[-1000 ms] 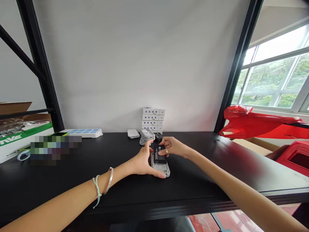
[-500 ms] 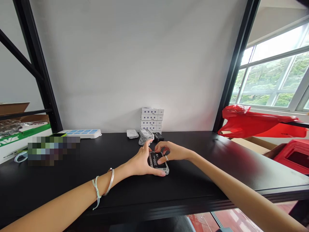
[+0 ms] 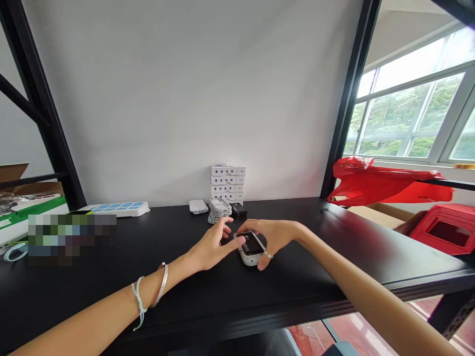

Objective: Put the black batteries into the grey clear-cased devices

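Note:
A small white-framed device (image 3: 251,259) with a black battery (image 3: 253,243) in its open back is low over the black table, tilted. My right hand (image 3: 276,236) grips it from the right, fingers at its far end and thumb along its near right side. My left hand (image 3: 213,248) is on its left with fingers spread, the thumb tip at the device's left edge. Behind the hands sit a stack of white frames (image 3: 218,209), a black battery pile (image 3: 238,210) and a few white covers (image 3: 198,206).
White boxes (image 3: 227,182) are stacked against the wall. A power strip (image 3: 118,209) and an open carton (image 3: 33,211) stand at the left. A red plastic bag (image 3: 382,184), a cardboard box (image 3: 378,215) and a red bin (image 3: 443,230) are on the right.
The device has tilted and turned, its near end raised. My right thumb has moved from the battery to the near right side. My left hand has loosened and shifted left. The view has shifted slightly.

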The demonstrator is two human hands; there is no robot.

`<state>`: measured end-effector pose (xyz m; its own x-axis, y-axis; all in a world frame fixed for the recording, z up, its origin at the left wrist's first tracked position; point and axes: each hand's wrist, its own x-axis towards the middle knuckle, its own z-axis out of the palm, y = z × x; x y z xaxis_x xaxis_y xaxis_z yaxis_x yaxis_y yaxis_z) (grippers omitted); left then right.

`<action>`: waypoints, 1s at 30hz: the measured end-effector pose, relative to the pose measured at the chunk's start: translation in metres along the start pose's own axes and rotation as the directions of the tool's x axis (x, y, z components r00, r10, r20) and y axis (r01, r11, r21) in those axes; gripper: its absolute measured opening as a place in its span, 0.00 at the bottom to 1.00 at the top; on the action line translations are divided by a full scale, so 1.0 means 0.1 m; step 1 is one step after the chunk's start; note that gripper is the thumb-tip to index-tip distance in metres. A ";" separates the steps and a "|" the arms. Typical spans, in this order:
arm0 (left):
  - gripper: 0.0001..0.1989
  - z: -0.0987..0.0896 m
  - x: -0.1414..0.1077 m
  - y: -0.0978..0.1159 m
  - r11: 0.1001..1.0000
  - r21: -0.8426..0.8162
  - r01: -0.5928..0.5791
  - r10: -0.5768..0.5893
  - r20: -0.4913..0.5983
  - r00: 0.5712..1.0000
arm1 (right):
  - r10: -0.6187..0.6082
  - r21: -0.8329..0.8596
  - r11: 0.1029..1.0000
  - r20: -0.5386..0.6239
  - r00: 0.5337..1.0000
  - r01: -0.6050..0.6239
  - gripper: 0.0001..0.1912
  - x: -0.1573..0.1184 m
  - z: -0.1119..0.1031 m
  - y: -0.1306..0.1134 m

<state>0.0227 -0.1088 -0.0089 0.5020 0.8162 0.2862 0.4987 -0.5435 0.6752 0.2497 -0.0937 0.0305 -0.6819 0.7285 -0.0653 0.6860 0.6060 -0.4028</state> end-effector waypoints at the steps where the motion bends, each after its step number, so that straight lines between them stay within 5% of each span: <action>1: 0.27 0.00 0.00 0.01 1.000 0.013 -0.023 0.024 -0.019 1.000 | 0.040 -0.003 0.999 0.010 0.999 -0.040 0.47 -0.05 -0.06 0.09; 6: 0.16 0.04 0.02 0.00 0.987 0.116 -0.108 0.111 -0.014 0.994 | 0.277 0.007 0.961 -0.065 0.959 -0.277 0.45 -0.11 -0.35 0.71; 11: 0.14 0.05 0.02 -0.04 0.976 0.178 -0.123 0.124 0.004 0.992 | 0.262 0.074 0.964 -0.134 0.956 -0.254 0.37 0.22 -0.42 1.19; 19: 0.13 0.07 0.01 -0.04 0.970 0.188 -0.155 0.157 0.007 0.988 | 0.183 0.176 0.975 -0.291 0.939 -0.135 0.30 0.62 -0.22 1.39; 23: 0.11 -0.06 0.14 -0.07 0.953 0.239 -0.185 0.223 -0.143 0.964 | 0.131 0.109 0.990 -0.392 0.911 -0.095 0.26 0.59 -0.15 1.35; 26: 0.09 -0.27 0.41 -0.16 0.981 0.184 0.060 0.016 -0.383 0.924 | 0.126 0.031 0.991 -0.524 0.843 -0.129 0.21 0.53 -0.15 1.22; 27: 0.10 -0.34 0.53 -0.20 0.974 0.094 0.206 -0.150 -0.414 0.898 | 0.117 0.002 0.990 -0.556 0.823 -0.140 0.19 0.51 -0.16 1.15; 30: 0.17 -0.48 0.84 -0.32 0.932 0.002 0.363 -0.336 -0.377 0.863 | 0.082 -0.050 0.990 -0.567 0.820 -0.134 0.14 0.47 -0.15 0.94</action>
<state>0.0147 -0.0137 0.0262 -0.0008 0.9609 0.2768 0.6487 -0.2102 0.7314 0.2865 0.0021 0.0030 -0.3584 0.8281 0.4310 0.7831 0.5180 -0.3441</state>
